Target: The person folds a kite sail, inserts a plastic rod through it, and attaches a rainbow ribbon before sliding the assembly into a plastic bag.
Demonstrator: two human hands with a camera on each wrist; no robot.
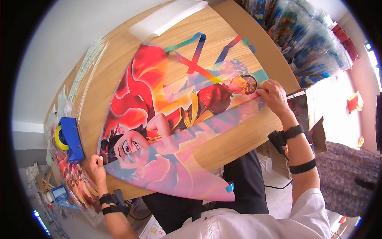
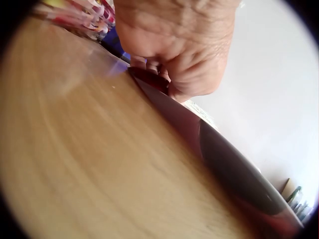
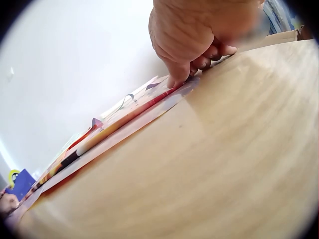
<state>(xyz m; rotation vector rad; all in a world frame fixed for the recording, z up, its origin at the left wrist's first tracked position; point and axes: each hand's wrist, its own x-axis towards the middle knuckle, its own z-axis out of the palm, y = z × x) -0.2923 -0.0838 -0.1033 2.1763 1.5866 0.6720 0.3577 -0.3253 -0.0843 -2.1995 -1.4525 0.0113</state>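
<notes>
A large printed sheet [image 1: 137,99] with a cartoon figure in red and yellow lies on the wooden table, its near part folded over along a diagonal line and showing a paler back. The left hand [image 1: 98,169] pinches the sheet's left corner; in the left wrist view the fingers of this hand [image 2: 179,45] curl round its dark red edge [image 2: 152,79]. At the fold's right end the right hand [image 1: 274,97] pinches the sheet; the right wrist view has its thumb and fingers [image 3: 202,59] on the red fold line [image 3: 134,112]. Coloured ribbon tails [image 1: 195,65] extend from the far side.
On the left stand a blue tape dispenser [image 1: 73,140] with yellow tape and thin white sticks [image 1: 85,65]. Clear plastic sleeves [image 1: 165,20] lie at the table's far edge. Bagged goods [image 1: 306,40] fill the far right beside cardboard [image 1: 254,44]. A pale flap [image 1: 207,185] hangs over the near edge.
</notes>
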